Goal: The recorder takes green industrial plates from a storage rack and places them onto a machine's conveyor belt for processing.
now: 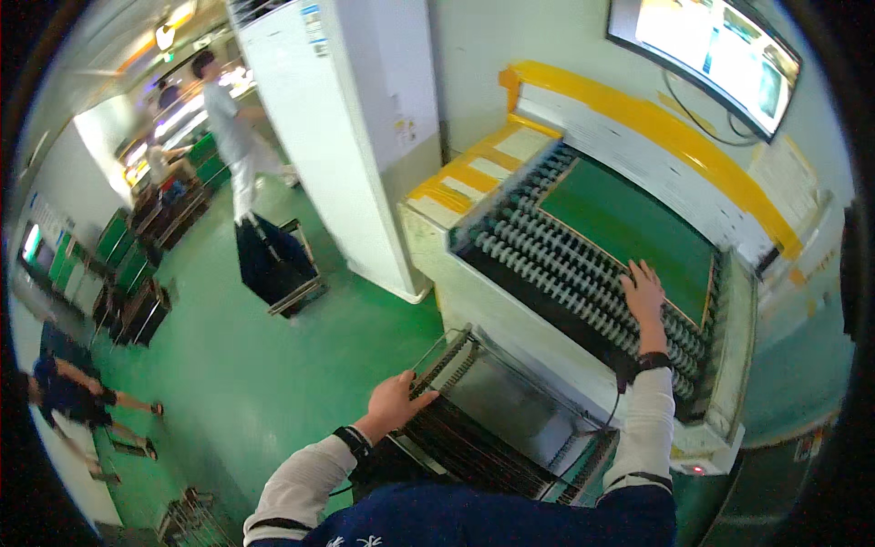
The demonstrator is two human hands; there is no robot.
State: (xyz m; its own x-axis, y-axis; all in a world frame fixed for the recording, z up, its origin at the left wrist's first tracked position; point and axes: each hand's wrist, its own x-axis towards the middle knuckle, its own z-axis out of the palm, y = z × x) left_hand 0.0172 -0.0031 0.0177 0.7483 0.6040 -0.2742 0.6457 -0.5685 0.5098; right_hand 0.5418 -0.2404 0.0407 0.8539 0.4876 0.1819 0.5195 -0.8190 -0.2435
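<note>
Workshop: green floor [219,356], with a white pillar [319,137] beside a roller conveyor [556,260] and a monitor [711,55] on the wall above it.
Green panel: lying flat on the conveyor, toward its far side; the rollers seem to carry its weight, which would explain why no grip from below is needed.
Right hand: fingers extended and slightly parted at the near edge of the panel, toward its right end [645,292]; nothing is enclosed in it. Its pose looks like light contact or guiding, though true contact cannot be confirmed.
Left hand: on the left side of a slotted rack [447,365], thumb apart from the fingers [396,403]; whether it clasps the rail or merely rests there cannot be told, perhaps to steady the rack.
Rack: close before the body and beside the conveyor, probably for short reach; dark sheets [483,456] stand in it edge up, apparently kept apart by the toothed rails.
Yellow tape: along the guard's upper edge [656,118], perhaps covering it.
Hard to see: the sheets' number, the rack's near end behind the torso, and the panel's underside.
Background: a walker in light clothes [232,128] near a dark cart [269,264], both blurred; another person [68,387] is partly lost at the dark left rim.
</note>
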